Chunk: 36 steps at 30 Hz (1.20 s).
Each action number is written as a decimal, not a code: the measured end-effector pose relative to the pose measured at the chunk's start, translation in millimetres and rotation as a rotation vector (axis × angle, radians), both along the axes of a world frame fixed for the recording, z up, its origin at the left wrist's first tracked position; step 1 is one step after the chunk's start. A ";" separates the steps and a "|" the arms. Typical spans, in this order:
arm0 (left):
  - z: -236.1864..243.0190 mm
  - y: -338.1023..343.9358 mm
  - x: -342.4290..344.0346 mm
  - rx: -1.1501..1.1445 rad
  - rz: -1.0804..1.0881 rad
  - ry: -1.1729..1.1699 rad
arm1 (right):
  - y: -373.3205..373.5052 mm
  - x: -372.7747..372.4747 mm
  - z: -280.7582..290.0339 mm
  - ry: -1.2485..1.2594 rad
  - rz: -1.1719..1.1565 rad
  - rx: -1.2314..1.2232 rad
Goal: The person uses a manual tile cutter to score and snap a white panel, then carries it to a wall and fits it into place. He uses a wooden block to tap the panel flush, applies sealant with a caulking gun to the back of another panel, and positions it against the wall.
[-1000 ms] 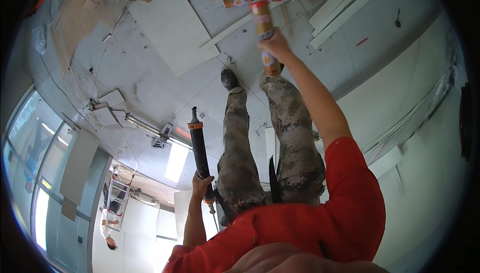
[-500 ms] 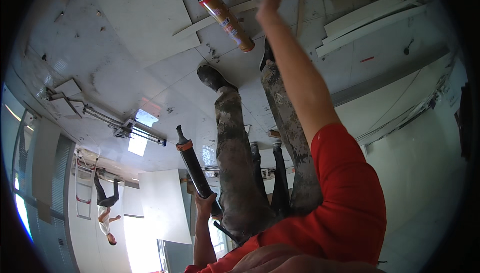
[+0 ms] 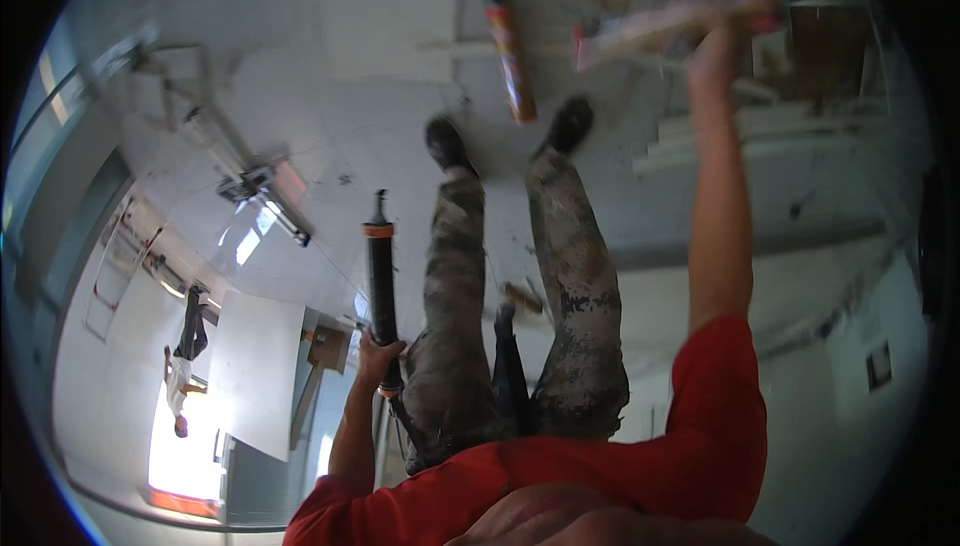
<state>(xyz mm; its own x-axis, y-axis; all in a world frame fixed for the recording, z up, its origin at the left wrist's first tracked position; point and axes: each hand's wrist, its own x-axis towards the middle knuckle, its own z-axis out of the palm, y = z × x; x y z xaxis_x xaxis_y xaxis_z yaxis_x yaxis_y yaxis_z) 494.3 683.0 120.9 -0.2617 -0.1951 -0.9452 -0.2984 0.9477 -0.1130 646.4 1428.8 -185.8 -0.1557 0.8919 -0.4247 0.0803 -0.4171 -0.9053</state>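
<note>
Left hand clenched around the black caulking gun, near left, beside the legs. Right hand grasps a blurred tube, far right; a second tube lies just left on the floor.

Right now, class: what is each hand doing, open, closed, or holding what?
Left hand: closed around the black caulking gun.
Right hand: gripping a blurred cartridge tube.
</note>
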 end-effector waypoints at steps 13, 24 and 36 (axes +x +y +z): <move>134.5 -21.5 -2.3 0.444 0.292 0.307 | -23.9 -198.5 329.0 -0.175 0.494 0.179; 236.3 -94.1 -12.3 0.562 0.813 0.465 | -287.6 -432.9 654.7 0.459 0.891 0.321; 271.9 -306.6 -18.0 0.456 1.258 0.622 | -621.6 -555.8 623.2 0.397 1.181 0.091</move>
<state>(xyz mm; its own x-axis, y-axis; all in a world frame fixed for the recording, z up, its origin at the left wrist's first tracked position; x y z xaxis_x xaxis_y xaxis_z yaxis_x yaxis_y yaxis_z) 476.2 376.4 392.9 -0.5267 -0.3193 -0.7878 -0.8213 -0.0478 0.5685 90.7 807.2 437.4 -0.9836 0.1434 -0.1097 0.0780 -0.2110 -0.9744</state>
